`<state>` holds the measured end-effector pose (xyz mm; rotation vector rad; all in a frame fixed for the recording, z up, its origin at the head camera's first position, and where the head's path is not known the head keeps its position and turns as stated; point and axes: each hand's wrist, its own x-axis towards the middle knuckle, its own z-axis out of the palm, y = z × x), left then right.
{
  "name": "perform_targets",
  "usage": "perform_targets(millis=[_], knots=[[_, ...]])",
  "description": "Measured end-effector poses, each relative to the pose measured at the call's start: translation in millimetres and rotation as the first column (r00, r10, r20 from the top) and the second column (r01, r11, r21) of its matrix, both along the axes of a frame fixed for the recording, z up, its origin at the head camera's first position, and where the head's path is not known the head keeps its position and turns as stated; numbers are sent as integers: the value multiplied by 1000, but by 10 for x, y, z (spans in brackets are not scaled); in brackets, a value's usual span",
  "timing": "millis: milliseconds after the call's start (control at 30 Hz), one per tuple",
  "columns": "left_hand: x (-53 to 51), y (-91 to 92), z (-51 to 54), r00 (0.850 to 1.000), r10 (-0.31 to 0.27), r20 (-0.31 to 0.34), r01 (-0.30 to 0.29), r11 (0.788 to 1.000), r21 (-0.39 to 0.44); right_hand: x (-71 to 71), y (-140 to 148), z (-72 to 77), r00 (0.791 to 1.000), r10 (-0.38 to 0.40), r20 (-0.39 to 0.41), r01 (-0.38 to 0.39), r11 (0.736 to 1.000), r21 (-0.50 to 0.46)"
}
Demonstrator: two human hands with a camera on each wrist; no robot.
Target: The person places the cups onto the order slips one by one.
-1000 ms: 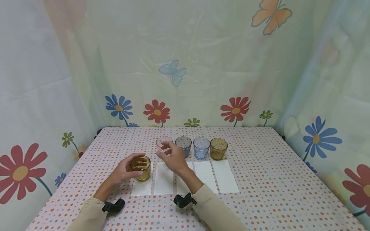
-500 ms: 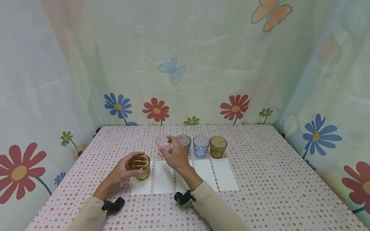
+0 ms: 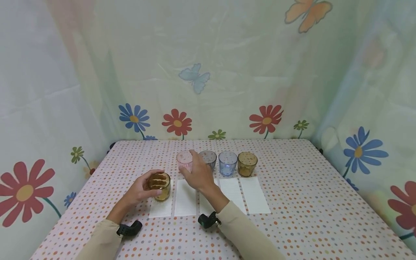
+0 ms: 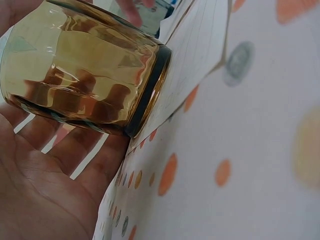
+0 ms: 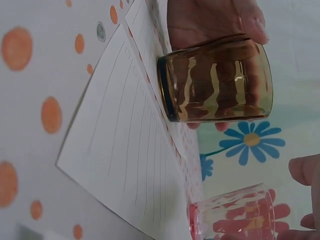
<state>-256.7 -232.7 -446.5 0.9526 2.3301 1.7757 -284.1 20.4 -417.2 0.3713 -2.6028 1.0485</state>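
Amber glass (image 4: pixel 95 55) and left hand (image 4: pixel 47 182), seen sideways on. The glass has its mouth towards the left and its thick base towards the right, facing the lined paper (image 4: pixel 195 45); contact between base and paper cannot be judged. The palm lies at lower left, with the fingers (image 4: pixel 107 155) curled round the far side and visible, browned, through the faceted wall. At top, fingertips of the right hand (image 4: pixel 131 11) appear before a greyish glass (image 4: pixel 154 21), cropped. Right: pale tabletop (image 4: pixel 267 95) with orange, grey and yellowish dots.
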Motion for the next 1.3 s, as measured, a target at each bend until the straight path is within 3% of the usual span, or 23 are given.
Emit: perform_targets(millis=[133,267,533,933,1300], knots=[[-15,6,13,1000,-16,9,16,1000,10,-34,1,-5,999,-1,36,0,1000,22],[-14,3,0,1000,-3,17,3,1000,4,-66,4,1,997,24,78,-26,999,22],[-20,19,3,999,24,43,-24,1000,-13,-137,31,17,992,-10,129,7,1000,20],[-13,4,-19,1000,11,25,-11,1000,-6,-183,-24,-57,988,-20,153,21,1000,-4],[-39,-7,-31,1000,11,10,-11,1000,-10,-236,-74,-118,984,-49,169,43,998,39]])
